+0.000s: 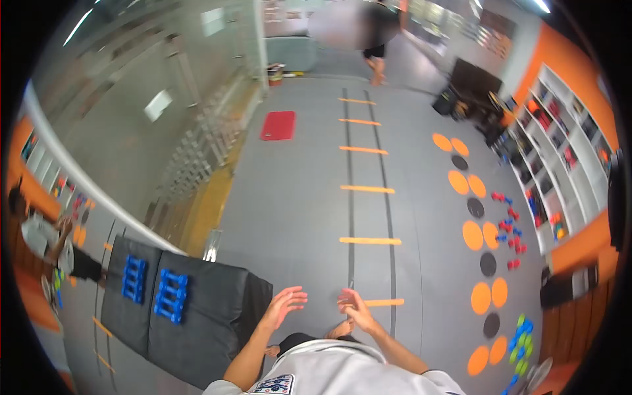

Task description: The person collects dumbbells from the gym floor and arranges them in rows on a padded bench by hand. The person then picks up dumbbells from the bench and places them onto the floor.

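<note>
My left hand [287, 307] is raised in front of my body, its fingers apart and nothing in it. Beside it, my right hand [355, 308] is also up, with fingers loosely bent and apart, holding nothing that I can see. Under my right hand lies the near end of an agility ladder [370, 241] with orange rungs and dark straps. To the left of my left hand stands a black padded box [217, 322]. Several blue dumbbells [171, 295] are lined up on top of it. My bare feet show partly below my hands.
A mirror on the left reflects the box and a person [43, 234]. Orange discs [481, 298] and dark discs [488, 264] line the right floor, near red dumbbells [517, 245] and shelves [559, 151]. A red mat [278, 126] lies ahead; another person [375, 59] stands far off.
</note>
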{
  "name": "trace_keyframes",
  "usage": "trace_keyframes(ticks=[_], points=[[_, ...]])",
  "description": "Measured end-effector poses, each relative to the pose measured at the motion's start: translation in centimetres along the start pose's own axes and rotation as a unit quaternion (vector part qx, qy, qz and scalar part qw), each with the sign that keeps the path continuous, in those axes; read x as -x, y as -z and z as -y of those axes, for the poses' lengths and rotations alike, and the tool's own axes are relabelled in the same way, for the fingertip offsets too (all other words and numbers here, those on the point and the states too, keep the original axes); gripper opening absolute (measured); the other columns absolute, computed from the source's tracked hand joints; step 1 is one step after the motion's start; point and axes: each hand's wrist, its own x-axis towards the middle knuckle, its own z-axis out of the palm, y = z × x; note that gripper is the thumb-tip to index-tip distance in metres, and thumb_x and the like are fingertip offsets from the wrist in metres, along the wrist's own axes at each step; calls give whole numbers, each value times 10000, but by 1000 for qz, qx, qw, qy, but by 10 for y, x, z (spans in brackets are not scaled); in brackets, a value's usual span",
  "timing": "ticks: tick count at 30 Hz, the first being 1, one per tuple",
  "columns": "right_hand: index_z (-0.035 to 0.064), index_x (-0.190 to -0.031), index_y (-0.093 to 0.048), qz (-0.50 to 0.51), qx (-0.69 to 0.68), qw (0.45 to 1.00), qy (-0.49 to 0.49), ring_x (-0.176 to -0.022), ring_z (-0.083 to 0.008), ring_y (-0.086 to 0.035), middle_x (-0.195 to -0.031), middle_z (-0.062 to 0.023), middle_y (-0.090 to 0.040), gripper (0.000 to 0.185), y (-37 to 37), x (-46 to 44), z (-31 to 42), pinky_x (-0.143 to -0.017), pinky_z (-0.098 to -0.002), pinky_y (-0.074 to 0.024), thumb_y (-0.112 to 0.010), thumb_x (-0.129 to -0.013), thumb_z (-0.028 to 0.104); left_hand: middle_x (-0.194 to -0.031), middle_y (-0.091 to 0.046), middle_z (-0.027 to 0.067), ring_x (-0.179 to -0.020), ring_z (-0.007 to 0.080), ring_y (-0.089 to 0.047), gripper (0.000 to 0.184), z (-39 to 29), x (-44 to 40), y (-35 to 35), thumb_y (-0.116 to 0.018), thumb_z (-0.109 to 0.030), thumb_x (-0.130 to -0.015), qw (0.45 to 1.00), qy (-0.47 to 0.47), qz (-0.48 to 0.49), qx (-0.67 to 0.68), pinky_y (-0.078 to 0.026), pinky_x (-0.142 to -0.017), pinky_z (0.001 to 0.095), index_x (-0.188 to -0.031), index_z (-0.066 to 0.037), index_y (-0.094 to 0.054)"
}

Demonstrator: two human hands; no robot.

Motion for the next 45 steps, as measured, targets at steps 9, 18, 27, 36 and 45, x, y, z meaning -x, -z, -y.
trace_keyframes(ticks=[9, 18, 27, 36, 45], points=[[90, -1377, -376, -221, -57, 973, 32, -1121, -241, -554, -1244, -130, -512, 547, 193, 55, 31, -897, -357, -493, -618, -888, 118, -1230, -584, 185, -1157, 278, -567, 475, 20, -153, -197, -494, -315, -962, 978, 96, 187, -12, -454, -970, 421, -1309, 9, -469], [84, -1369, -399, -355, -11, 933, 57, -1044, -192, -584, -1202, -108, -545, 606, 320, 41, 49, -847, -341, -507, -694, -842, 127, -1211, -596, 183, -1137, 282, -580, 494, 55, -333, -310, -534, -333, -943, 937, 172, 292, -79, -455, -958, 417, -1293, 13, -485], [75, -1377, -379, -474, -40, 874, 95, -1062, -201, -574, -1217, -114, -546, 626, 496, -30, 126, -867, -353, -492, -696, -839, 111, -1221, -593, 165, -1132, 252, -579, 452, 41, -548, -478, -516, -295, -964, 868, 227, 426, -115, -456, -955, 378, -1305, 0, -488], [70, -1375, -369, -560, -115, 810, 131, -1030, -185, -584, -1199, -105, -548, 603, 672, -60, 140, -866, -327, -483, -664, -849, 69, -1205, -613, 122, -1113, 214, -591, 387, 85, -710, -645, -576, -193, -934, 740, 44, 568, -359, -467, -939, 349, -1266, 2, -534], [72, -1380, -348, -555, -108, 813, 137, -1013, -184, -591, -1160, -110, -557, 578, 938, -49, 185, -838, -312, -492, -626, -873, 52, -1201, -625, 116, -1078, 200, -609, 382, 135, -855, -829, -598, -197, -932, 757, 50, 543, -359, -480, -916, 334, -1266, -20, -549]])
